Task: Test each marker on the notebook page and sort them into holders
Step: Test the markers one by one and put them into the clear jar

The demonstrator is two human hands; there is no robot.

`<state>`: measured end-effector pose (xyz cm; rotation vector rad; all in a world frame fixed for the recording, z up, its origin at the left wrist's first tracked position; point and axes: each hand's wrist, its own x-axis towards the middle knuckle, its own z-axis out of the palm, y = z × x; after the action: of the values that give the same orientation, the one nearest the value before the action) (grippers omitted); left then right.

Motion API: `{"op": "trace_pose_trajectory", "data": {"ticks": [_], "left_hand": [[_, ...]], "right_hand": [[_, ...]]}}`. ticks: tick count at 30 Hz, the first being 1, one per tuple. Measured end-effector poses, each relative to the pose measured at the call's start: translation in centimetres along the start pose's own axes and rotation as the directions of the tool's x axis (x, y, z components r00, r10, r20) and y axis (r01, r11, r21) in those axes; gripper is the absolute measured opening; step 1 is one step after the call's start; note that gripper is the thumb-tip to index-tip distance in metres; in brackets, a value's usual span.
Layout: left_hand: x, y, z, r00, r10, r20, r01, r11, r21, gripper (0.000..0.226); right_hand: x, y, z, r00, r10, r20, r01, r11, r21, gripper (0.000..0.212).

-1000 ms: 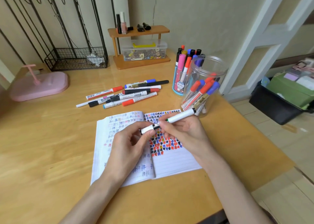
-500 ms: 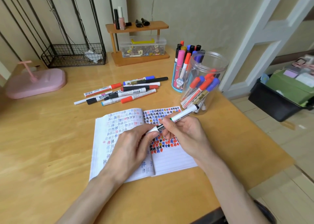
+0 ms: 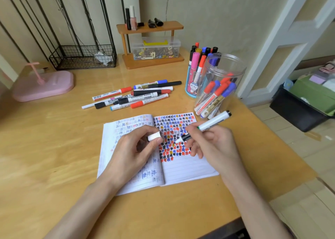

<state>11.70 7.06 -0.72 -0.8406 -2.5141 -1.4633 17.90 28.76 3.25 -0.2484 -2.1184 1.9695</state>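
Mid-frame, the right hand (image 3: 215, 148) is pinching the marker (image 3: 212, 122), barrel slanting upper right, tip aiming lower left at the page (image 3: 186, 169); the left hand (image 3: 132, 153) is gripping the cap (image 3: 154, 136) just left of it.

Light wooden desk (image 3: 54, 166) w/ glossy top, pushed vs. pale beige plaster wall (image 3: 208, 11); thin crack down the wall. Black wire rack w/ basket (image 3: 83, 57) at back left. White panelled door frame (image 3: 262, 62) on rt. Pale tiled floor (image 3: 317, 157) beyond desk edge. Light soft, even.
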Motion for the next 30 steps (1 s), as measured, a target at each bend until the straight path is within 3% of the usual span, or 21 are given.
{"op": "trace_pose_trajectory", "data": {"ticks": [6,12,30], "left_hand": [[0.0,-0.1,-0.2,0.999,-0.013,0.038,0.012,0.999,0.041,0.010],[0.0,-0.6,-0.3,0.998,-0.029,0.062,0.022,0.994,0.109,0.024],[-0.1,-0.4,-0.3,0.998,-0.030,0.048,0.025,0.995,0.100,0.031]], "right_hand": [[-0.4,1.6,1.8,0.993,0.059,-0.100,-0.052,0.996,0.068,0.011],[-0.7,2.9,1.1,0.997,0.042,-0.061,-0.043,0.999,-0.024,0.003],[-1.1,3.6,1.5,0.999,-0.023,-0.044,0.015,0.985,-0.170,0.017]]}}
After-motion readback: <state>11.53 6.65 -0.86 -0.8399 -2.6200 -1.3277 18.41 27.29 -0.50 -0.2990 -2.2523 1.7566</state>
